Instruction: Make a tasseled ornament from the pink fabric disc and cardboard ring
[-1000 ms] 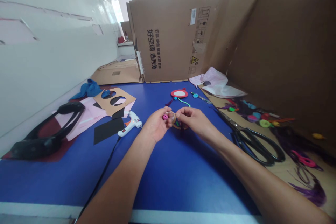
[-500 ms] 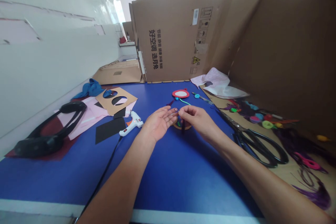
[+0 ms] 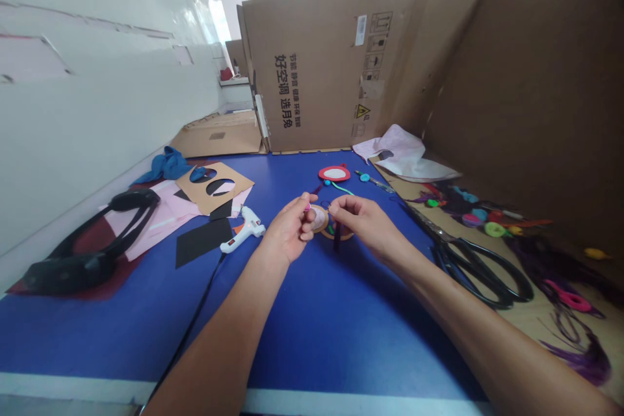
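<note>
My left hand [image 3: 291, 229] is closed, with a small pink piece [image 3: 307, 207] pinched between thumb and forefinger; its exact kind is too small to make out. In my right hand [image 3: 363, 218], thumb and fingertips pinch a dark tassel [image 3: 337, 238], which hangs down below them while its thin cord loop pokes out to the left. Beneath and between the hands lie a pale round disc with a tan rim [image 3: 319, 218] and a second tan-rimmed round piece [image 3: 345, 236] with dark and green bits, partly hidden by the right hand and tassel.
A white glue gun [image 3: 244, 231] lies left. Beyond the hands are a red-and-white oval piece [image 3: 334, 173] and a pen-like tool [image 3: 377, 182]. Large black-handled scissors [image 3: 480, 270] rest right, near colourful buttons [image 3: 494, 229] and purple tassels [image 3: 585, 361]. A cardboard box [image 3: 322, 78] stands behind.
My left hand has gone from open, palm up, to closed around the small pink piece. The pale round disc now shows between the hands. My right hand still pinches the tassel.
</note>
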Motion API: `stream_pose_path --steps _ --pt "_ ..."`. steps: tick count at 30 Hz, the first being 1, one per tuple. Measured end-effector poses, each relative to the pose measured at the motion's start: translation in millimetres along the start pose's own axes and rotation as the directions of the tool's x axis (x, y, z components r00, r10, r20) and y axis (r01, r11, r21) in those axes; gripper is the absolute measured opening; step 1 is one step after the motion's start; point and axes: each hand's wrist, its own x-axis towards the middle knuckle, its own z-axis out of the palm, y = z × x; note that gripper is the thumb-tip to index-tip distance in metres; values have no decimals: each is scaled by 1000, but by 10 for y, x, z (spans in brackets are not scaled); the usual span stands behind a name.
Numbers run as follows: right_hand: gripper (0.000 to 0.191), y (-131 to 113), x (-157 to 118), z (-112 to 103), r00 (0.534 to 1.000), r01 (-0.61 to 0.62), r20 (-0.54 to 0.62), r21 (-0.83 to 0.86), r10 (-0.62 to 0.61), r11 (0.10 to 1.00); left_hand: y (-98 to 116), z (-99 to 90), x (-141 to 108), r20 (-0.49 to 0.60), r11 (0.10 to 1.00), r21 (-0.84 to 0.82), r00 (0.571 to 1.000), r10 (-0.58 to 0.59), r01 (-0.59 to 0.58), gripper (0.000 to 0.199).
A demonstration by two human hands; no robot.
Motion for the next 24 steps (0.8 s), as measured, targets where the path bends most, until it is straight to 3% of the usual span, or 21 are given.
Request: stream_pose_path --steps 4,7,12,24 --pt "43 -16 -3 -7 1000 -5 -4 5 5 1000 -2 -18 -6 57 987 146 997 56 -64 23" --pt "44 -20 3 -13 1000 3 -12 -1 -3 1000 0 10 -35 48 952 264 988 148 -156 24" --pt "41 -18 6 1 1000 0 5 -18 0 1000 5 71 -76 47 911 363 981 190 -194 22" --pt "37 13 22 5 999 29 -29 -76 -31 997 20 102 -101 36 891 402 976 213 -210 16"
